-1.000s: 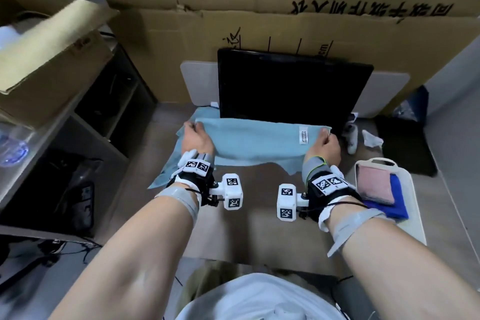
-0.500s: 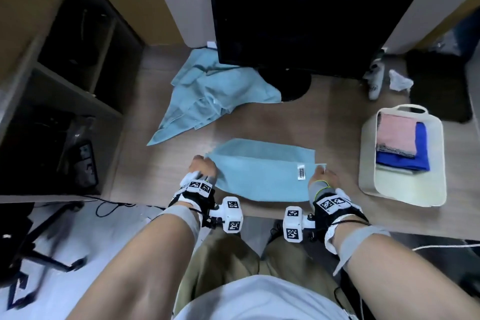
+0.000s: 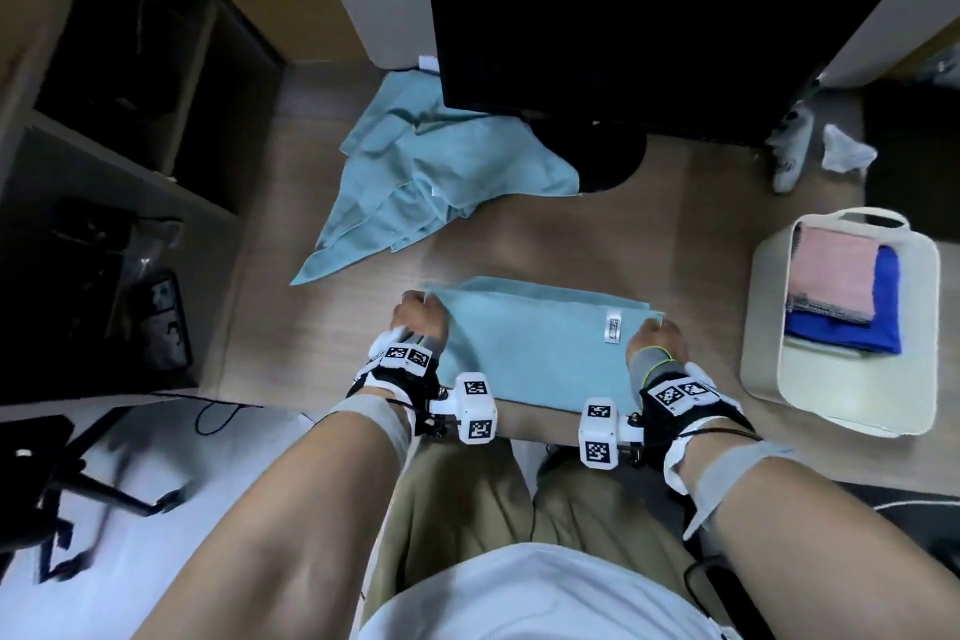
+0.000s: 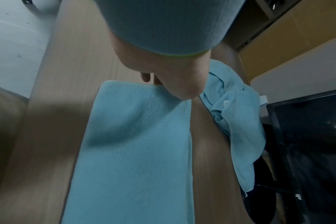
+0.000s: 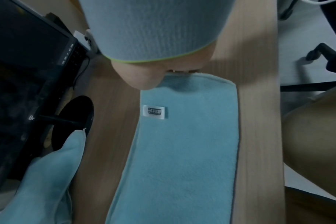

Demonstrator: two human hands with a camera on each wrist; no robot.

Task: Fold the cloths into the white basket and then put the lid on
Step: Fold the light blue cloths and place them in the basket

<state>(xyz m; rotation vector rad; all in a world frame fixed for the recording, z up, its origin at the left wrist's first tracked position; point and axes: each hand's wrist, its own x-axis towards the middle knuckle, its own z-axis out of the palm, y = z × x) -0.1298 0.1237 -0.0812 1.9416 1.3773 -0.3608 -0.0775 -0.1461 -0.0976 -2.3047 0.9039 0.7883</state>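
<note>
- Head view shows two hands at the near edge of a wooden desk (image 3: 332, 327), one at each short end of a folded light-blue towel (image 3: 540, 343).
- Left hand (image 3: 420, 322) has its fingers curled over the towel's far-left corner; the left wrist view shows the thumb on top of the cloth and fingertips (image 4: 145, 77) tucked past the edge, a pinch.
- Right hand (image 3: 655, 339) grips the right end the same way, with its thumb on top and fingers curled under the edge in the right wrist view.
- One white label (image 3: 613, 331) sits on the towel, just left of the right hand.
- One more light-blue cloth (image 3: 431, 182) lies crumpled on the far left of the desk, reaching the round foot of the black monitor (image 3: 649, 16).
- One white basket (image 3: 779, 374) stands on the right, apart from the towel, and holds two folded cloths: a pink cloth (image 3: 831, 270) on top of a dark-blue cloth (image 3: 883, 322).
- That makes four cloths counted: two in the basket, two outside it.
- One small white bottle (image 3: 792, 146) and one crumpled white scrap (image 3: 847, 153) lie at the far right.
</note>
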